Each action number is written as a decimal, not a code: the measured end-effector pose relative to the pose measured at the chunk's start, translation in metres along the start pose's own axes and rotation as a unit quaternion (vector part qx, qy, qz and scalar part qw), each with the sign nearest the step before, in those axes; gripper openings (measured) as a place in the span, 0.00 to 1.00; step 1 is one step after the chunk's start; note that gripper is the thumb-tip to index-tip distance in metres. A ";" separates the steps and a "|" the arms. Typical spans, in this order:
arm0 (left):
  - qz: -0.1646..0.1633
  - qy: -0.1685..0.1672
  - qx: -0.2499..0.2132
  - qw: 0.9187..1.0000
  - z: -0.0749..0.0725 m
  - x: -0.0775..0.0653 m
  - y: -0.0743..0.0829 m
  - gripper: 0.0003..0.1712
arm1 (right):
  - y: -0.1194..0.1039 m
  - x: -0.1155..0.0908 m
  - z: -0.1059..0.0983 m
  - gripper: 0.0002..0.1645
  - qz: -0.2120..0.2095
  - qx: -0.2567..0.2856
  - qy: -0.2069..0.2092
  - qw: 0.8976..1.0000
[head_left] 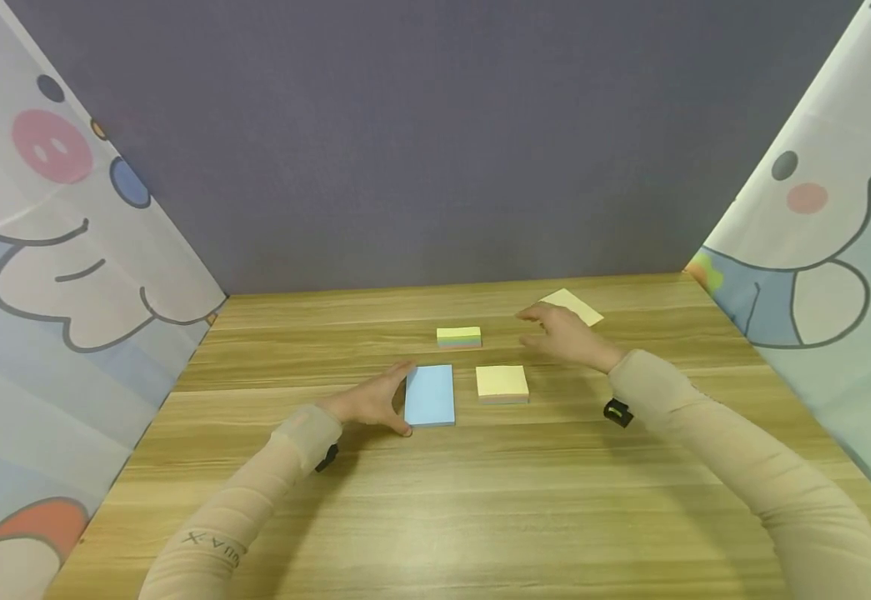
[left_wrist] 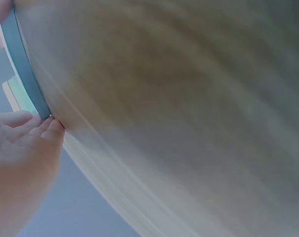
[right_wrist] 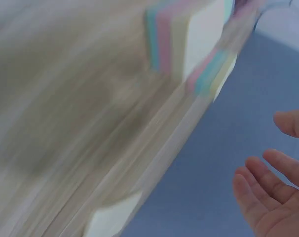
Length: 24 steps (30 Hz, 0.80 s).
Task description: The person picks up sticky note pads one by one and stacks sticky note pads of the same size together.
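Observation:
A light blue sticky note pad (head_left: 430, 395) lies flat on the table, left of the other pads. My left hand (head_left: 375, 400) holds it by its left side, thumb at the near corner and fingers at the far one; in the left wrist view the fingertips touch the end of the pad (left_wrist: 24, 64). My right hand (head_left: 566, 335) hovers over the table with fingers spread and nothing in them. Behind it lies a pale yellow sheet (head_left: 583, 310), partly covered by the hand. Nearer and to its left sits a yellow-topped sticky note stack (head_left: 502, 382).
A smaller multicoloured sticky note stack (head_left: 458, 337) stands farther back, behind the gap between the two larger pads. The wooden table (head_left: 480, 508) ends at a dark grey panel (head_left: 443, 150), with cartoon-printed cloth on the left and right sides.

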<state>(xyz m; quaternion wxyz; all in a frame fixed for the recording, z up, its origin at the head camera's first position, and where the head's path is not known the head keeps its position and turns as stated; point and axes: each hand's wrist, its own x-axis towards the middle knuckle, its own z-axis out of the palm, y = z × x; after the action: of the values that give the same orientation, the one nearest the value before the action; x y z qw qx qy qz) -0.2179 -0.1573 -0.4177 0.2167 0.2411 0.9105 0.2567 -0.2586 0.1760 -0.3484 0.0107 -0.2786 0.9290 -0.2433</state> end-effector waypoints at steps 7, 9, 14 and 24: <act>-0.002 -0.003 -0.002 1.000 0.000 0.000 -0.003 0.66 | 0.047 0.009 -0.020 0.30 0.069 0.002 -0.013 0.998; -0.002 -0.005 -0.006 1.000 0.000 0.000 -0.003 0.67 | 0.058 0.009 -0.023 0.31 0.080 -0.001 -0.021 0.997; 0.002 -0.006 -0.010 1.000 0.000 0.001 -0.002 0.67 | 0.087 0.006 -0.023 0.30 0.107 -0.014 -0.025 0.994; -0.004 -0.014 -0.019 1.000 -0.001 0.000 -0.002 0.67 | 0.114 0.005 -0.019 0.31 0.143 -0.026 -0.037 0.989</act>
<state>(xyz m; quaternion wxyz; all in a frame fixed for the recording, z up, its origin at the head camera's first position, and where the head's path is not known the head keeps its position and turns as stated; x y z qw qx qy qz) -0.2193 -0.1593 -0.4176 0.2351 0.2367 0.9034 0.2693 -0.3238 0.2643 -0.3833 0.0724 -0.1524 0.9641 -0.2049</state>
